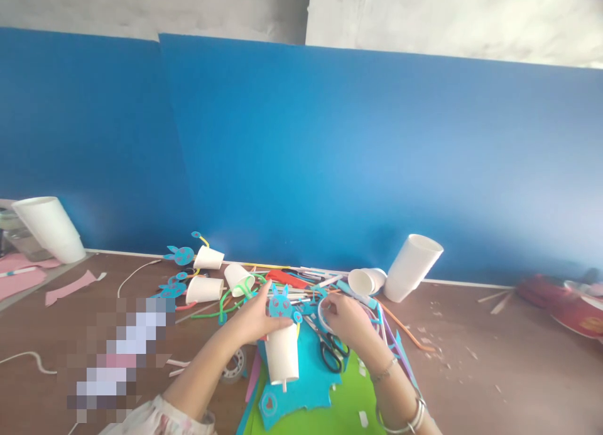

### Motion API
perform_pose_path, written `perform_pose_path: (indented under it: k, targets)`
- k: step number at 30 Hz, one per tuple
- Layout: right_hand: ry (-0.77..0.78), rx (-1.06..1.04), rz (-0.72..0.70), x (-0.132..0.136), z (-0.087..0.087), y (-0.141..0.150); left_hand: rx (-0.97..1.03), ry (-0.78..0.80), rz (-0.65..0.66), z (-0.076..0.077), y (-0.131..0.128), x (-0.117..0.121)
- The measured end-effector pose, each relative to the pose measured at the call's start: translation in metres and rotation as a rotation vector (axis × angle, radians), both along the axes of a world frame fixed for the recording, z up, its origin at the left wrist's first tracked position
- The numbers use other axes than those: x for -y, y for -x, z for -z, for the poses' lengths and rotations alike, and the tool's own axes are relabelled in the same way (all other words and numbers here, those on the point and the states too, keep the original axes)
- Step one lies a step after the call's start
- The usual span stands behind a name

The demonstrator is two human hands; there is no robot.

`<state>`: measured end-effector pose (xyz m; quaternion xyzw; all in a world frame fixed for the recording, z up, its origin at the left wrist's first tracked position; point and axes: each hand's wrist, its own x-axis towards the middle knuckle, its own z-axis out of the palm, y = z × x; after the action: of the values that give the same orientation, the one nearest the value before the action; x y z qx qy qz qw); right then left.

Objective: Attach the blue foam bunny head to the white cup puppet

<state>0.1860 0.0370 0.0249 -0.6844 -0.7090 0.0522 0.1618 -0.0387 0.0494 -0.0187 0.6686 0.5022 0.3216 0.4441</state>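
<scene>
My left hand (257, 319) grips the top of a white paper cup (281, 358), which stands with a straw stub poking from its lower end. A blue foam rabbit cutout (280, 304) sits against the cup's upper edge, beside my left fingers. My right hand (346, 317) holds a narrow roll of clear tape (324, 315) close to the rabbit. Black-handled scissors (331, 354) lie on a blue foam sheet (301, 388) just below my right hand. The sheet overlaps a green foam sheet (342, 403).
A brown table (471, 341) runs to a blue board (330, 158) behind. Several paper cups (207, 257), foam rabbits (179, 255), pipe cleaners and straws lie in a heap ahead. Stacked cups (413, 267) stand at the right, and a tape roll (234, 364) lies left.
</scene>
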Motion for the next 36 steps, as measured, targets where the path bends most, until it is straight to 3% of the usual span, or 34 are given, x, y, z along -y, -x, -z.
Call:
perform_pose_path:
  k: [5, 10, 13, 18, 21, 23, 27, 29, 30, 32, 36]
  targets:
    - [0.046, 0.133, 0.118, 0.003, -0.012, -0.007, -0.051, 0.009, -0.058, -0.006, 0.003, 0.001]
    - [0.06, 0.145, 0.106, 0.006, -0.014, -0.006, -0.088, -0.278, -0.196, -0.02, -0.001, 0.008]
    - [0.061, 0.174, 0.1, 0.009, -0.016, -0.001, -0.091, -0.439, -0.181, -0.032, -0.005, 0.021]
    - [0.05, 0.162, 0.069, 0.013, -0.019, 0.003, -0.143, -0.492, -0.15, -0.037, -0.002, 0.055]
    - [0.047, 0.137, 0.033, 0.015, -0.018, 0.003, -0.202, -0.46, -0.201, -0.022, 0.021, 0.077]
    - [0.047, 0.129, 0.02, 0.017, -0.017, 0.003, -0.294, -0.506, -0.295, 0.0, 0.05, 0.091]
    - [0.061, 0.126, 0.009, 0.017, -0.014, 0.006, -0.588, -0.584, -0.731, 0.057, 0.123, 0.112]
    - [0.065, 0.122, 0.011, 0.016, -0.012, 0.007, -0.812, -0.419, -0.936, 0.078, 0.152, 0.12]
    - [0.066, 0.122, 0.008, 0.015, -0.011, 0.008, -0.881, -0.323, -0.983, 0.085, 0.161, 0.122]
    - [0.063, 0.127, -0.001, 0.014, -0.009, 0.008, -0.974, -0.152, -0.95, 0.088, 0.171, 0.124]
    - [0.065, 0.127, -0.005, 0.014, -0.007, 0.008, -1.061, -0.017, -0.865, 0.077, 0.167, 0.12]
